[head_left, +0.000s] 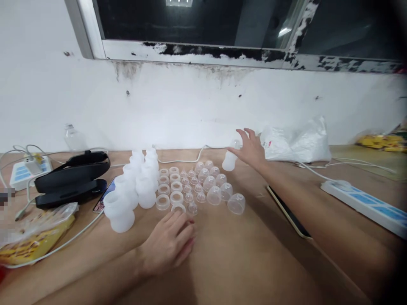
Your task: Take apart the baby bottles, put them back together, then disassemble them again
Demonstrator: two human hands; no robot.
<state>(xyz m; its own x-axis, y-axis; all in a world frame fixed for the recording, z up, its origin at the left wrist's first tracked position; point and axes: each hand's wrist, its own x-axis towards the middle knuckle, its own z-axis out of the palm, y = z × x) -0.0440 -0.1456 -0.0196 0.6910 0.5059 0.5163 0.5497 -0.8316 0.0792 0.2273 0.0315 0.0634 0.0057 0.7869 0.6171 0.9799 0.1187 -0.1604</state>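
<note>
At the back of the table my right hand (252,149) is open, thumb and fingers spread beside the top of an upright baby bottle (229,162) with a clear cap. I cannot tell whether the thumb touches it. Near the front my left hand (173,240) rests on the table with curled fingers; its palm is hidden, and nothing shows in it. Just beyond it are rows of collar rings (163,202), clear bottle nipples (192,208) and clear dome caps (236,203). White bottle bodies (119,214) stand in two rows to the left.
A phone (288,212) lies under my right forearm. Power strips (365,203) with cables are at both sides. A black case (71,180), another phone (106,197) and a yellow packet (38,239) lie left. A white plastic bag (295,142) sits against the wall.
</note>
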